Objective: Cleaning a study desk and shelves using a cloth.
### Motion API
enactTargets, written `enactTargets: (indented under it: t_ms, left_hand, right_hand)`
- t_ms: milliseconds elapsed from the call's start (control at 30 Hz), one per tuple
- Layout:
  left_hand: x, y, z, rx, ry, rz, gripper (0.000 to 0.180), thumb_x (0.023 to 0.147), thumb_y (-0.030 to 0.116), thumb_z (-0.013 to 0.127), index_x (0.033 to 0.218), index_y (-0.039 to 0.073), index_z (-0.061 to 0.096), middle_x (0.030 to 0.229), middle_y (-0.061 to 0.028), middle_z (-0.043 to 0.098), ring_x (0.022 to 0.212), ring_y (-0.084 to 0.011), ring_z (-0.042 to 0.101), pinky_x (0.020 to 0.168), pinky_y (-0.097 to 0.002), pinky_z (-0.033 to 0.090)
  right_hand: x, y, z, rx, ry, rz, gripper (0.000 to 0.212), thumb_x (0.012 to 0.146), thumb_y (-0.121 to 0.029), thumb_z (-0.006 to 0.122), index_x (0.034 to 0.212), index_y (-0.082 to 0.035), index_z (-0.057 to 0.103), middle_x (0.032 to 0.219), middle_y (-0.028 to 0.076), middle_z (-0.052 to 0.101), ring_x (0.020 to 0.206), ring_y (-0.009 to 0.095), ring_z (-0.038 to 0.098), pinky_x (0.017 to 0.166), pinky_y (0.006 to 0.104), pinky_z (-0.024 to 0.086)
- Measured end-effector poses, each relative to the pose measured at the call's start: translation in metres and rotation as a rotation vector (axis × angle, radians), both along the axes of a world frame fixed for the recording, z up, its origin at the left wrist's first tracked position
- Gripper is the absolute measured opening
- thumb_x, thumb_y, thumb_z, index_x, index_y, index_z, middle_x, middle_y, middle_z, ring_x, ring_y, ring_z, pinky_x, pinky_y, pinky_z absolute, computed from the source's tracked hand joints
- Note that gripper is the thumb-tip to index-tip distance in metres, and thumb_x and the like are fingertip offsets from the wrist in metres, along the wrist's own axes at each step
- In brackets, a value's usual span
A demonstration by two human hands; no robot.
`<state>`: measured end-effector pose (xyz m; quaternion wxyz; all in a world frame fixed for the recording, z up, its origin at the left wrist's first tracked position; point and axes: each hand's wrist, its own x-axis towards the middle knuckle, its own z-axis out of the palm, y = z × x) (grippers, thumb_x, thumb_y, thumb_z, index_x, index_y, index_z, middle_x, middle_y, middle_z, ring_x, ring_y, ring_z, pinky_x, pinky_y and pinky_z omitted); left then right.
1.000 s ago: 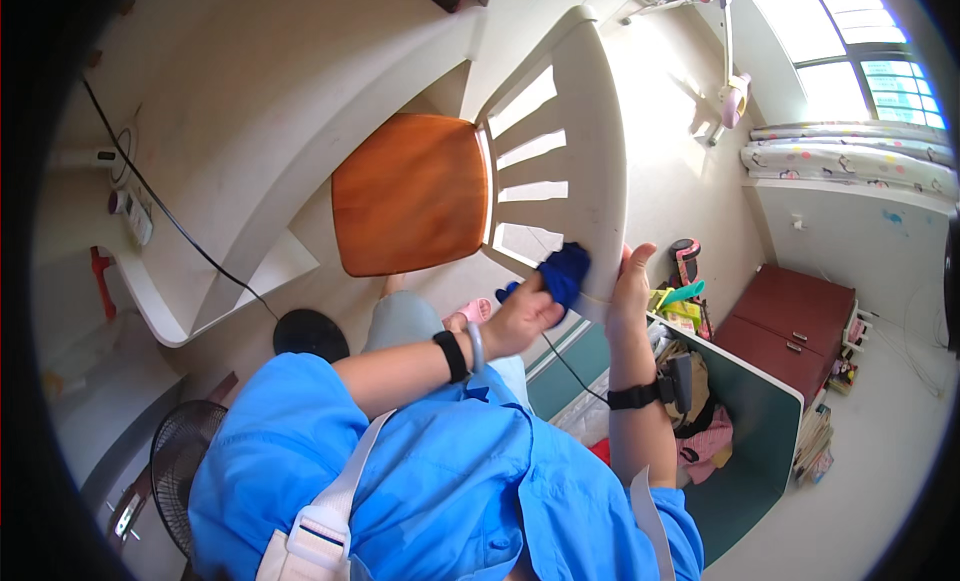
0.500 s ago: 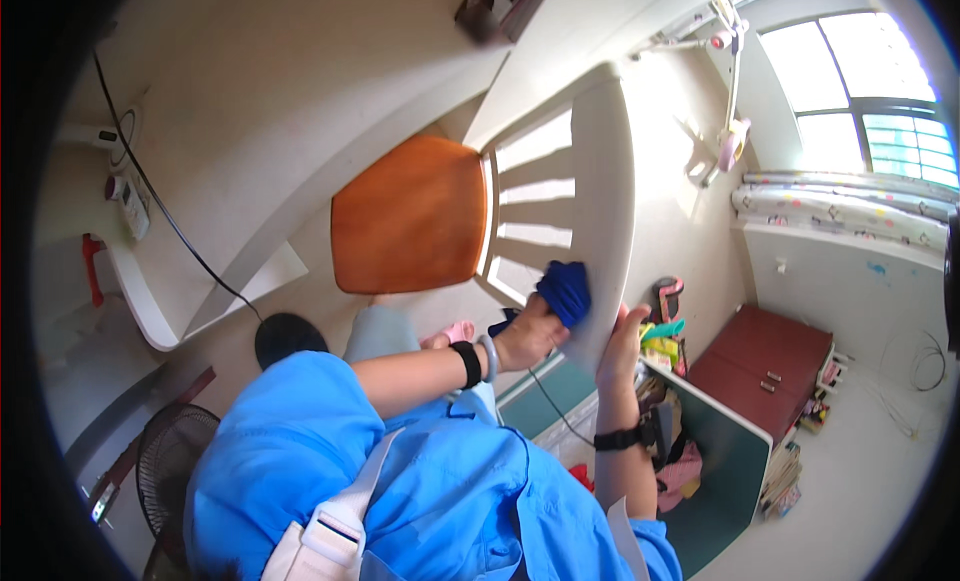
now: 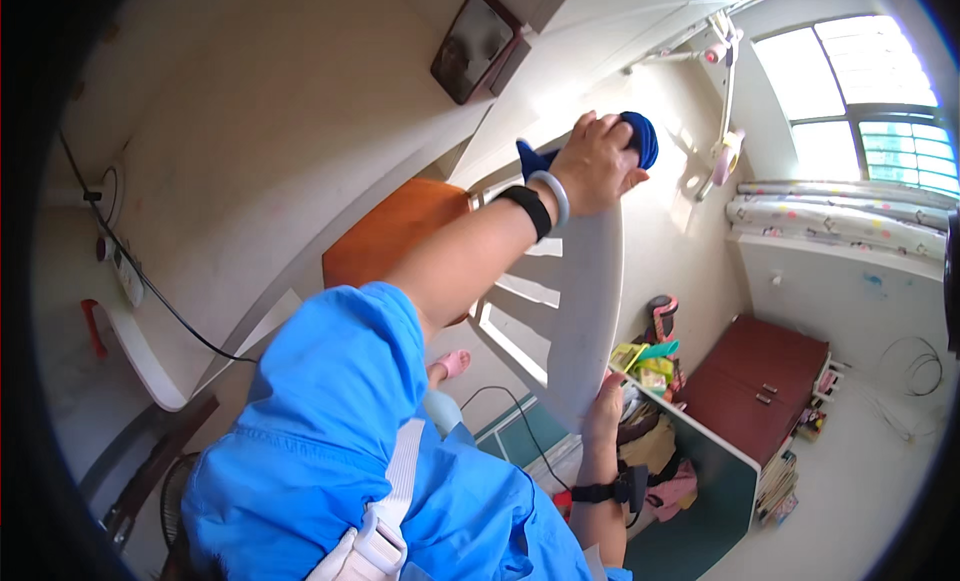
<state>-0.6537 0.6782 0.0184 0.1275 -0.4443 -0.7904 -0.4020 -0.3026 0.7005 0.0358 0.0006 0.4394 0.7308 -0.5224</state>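
Note:
A white chair (image 3: 590, 301) with a slatted backrest and an orange-brown seat (image 3: 385, 231) stands tilted in view before me. My left hand (image 3: 597, 166) is closed around a dark blue cloth (image 3: 640, 141), pressed over the far end of the backrest's top rail. A loose corner of the cloth sticks out left of the fingers. My right hand (image 3: 603, 411) grips the near end of the same rail, its thumb along the outer edge and its other fingers mostly hidden. My left forearm covers part of the seat and slats.
At left is a pale desk (image 3: 290, 111) with a dark-framed mirror (image 3: 476, 46) at its far edge. A green-sided bin (image 3: 715, 481) holding clothes stands by my right arm. Beyond are a dark red cabinet (image 3: 755, 381) and a curtained window. A black cable (image 3: 520, 416) hangs near my legs.
My left hand has slid the blue cloth from the near end of the backrest rail to its far end. My right hand stays on the near end, slightly lower in view.

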Motion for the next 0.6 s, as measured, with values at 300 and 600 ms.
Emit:
enactTargets:
  t_ms: [300, 600]
  left_hand:
    - [-0.049, -0.054, -0.134, 0.270, -0.333, 0.364, 0.022, 0.087, 0.012, 0.058, 0.105, 0.000, 0.055, 0.108, -0.0208, 0.055, 0.100, -0.0403, 0.052, 0.090, -0.0439, 0.045]
    - [0.007, -0.155, -0.329, -0.919, -0.757, 0.401, 0.023, 0.091, 0.011, 0.046, 0.113, 0.010, 0.054, 0.124, -0.0123, 0.044, 0.115, -0.0382, 0.048, 0.092, -0.0497, 0.049]
  right_hand:
    - [-0.005, -0.003, 0.012, 0.007, -0.046, 0.022, 0.081, 0.096, -0.066, 0.026, 0.109, 0.005, 0.062, 0.081, 0.009, 0.065, 0.076, 0.014, 0.059, 0.067, 0.0286, 0.046]
    - [-0.006, -0.005, 0.013, 0.006, -0.098, -0.012, 0.080, 0.095, -0.066, 0.032, 0.102, 0.008, 0.059, 0.077, 0.010, 0.062, 0.072, 0.015, 0.057, 0.063, 0.0292, 0.043]
